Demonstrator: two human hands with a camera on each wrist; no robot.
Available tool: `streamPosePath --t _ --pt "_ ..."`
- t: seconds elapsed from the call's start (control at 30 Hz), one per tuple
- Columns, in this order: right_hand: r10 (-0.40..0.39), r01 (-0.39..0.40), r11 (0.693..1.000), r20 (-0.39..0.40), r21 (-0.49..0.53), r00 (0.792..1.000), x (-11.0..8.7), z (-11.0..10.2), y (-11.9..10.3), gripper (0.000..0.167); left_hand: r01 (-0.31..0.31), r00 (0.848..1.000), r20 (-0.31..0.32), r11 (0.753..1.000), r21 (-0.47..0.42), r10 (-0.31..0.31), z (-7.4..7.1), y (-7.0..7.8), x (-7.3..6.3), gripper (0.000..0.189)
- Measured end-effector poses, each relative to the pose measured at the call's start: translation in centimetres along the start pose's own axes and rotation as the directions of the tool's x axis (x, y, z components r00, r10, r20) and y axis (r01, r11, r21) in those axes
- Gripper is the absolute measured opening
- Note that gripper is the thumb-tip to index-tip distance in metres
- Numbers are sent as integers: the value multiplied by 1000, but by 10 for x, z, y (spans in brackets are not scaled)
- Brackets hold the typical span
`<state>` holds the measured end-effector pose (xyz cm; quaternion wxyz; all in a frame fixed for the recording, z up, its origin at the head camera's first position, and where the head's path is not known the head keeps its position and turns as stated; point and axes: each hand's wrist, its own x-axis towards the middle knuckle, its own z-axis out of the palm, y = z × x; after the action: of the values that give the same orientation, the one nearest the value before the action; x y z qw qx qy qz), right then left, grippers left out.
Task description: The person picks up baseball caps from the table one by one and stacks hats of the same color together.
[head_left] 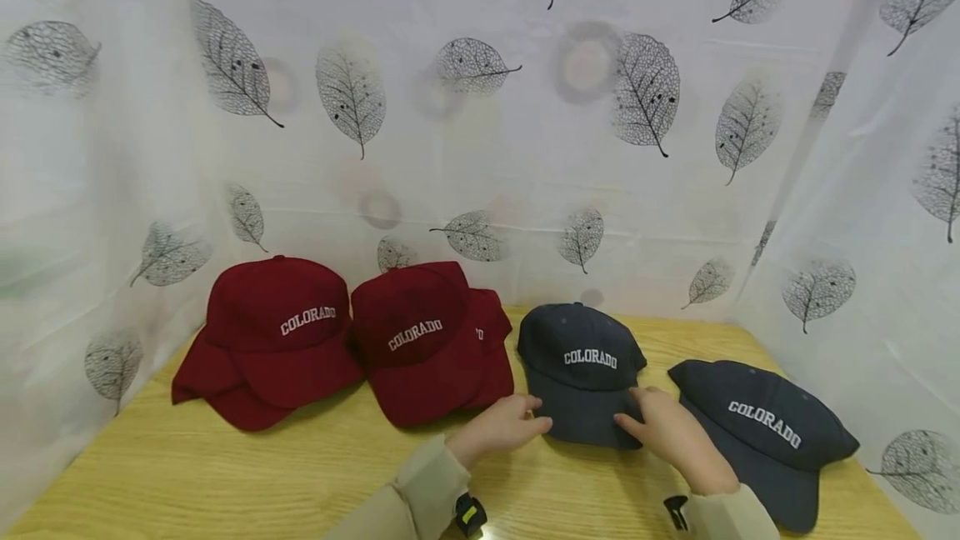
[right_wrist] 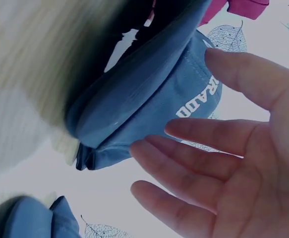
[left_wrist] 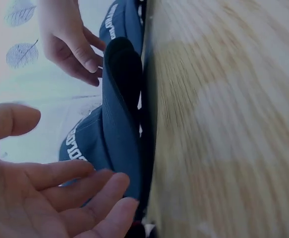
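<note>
A dark navy baseball cap with white COLORADO lettering sits on the wooden table, brim facing me. My left hand is at the left edge of its brim, and my right hand is at the right edge. In the left wrist view the left hand has its fingers spread beside the brim. The right wrist view shows the right hand with loosely extended fingers near the lettered front. Whether any fingertip touches the cap, I cannot tell.
A second navy cap lies to the right, partly behind my right forearm. On the left, red COLORADO caps overlap, with another overlapping group of red caps beside them. A leaf-patterned white curtain hangs behind the table and at both sides.
</note>
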<state>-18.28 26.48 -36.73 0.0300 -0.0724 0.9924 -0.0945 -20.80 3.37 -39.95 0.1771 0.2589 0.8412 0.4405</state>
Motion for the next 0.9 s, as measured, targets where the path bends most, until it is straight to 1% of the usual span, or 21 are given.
streamPosePath --t 0.1,0.2,0.33,0.4,0.47,0.53,0.63,0.77,0.9 --pt "21 -21 1000 -24 -10 999 -5 1 3 45 -43 998 -52 996 77 47 -2 2 -6 38" --pt "35 -36 999 -68 -12 997 -10 2 8 40 -73 993 -89 991 115 83 -5 3 -13 34" --pt "53 -58 998 -110 -38 992 -19 0 16 37 -120 984 -112 980 161 139 -11 2 -20 28" --pt "71 -78 995 -113 -59 991 -23 -2 20 36 -146 977 -123 971 191 172 -13 2 -23 25" --pt "94 -102 993 -110 -67 989 -27 -4 25 31 -164 971 -135 962 220 197 -15 1 -25 23" --pt "125 -132 988 -83 -76 989 -30 -6 29 24 -180 965 -142 953 243 219 -16 1 -26 21" --pt "169 -171 982 -24 -85 985 -32 -8 36 20 -188 964 -138 950 249 227 -17 0 -27 22" --pt "216 -209 972 57 -106 975 -33 -8 44 26 -193 964 -130 947 255 232 -18 1 -28 22" --pt "270 -255 960 141 -117 953 -32 -5 51 41 -199 962 -128 943 267 239 -18 0 -29 22"
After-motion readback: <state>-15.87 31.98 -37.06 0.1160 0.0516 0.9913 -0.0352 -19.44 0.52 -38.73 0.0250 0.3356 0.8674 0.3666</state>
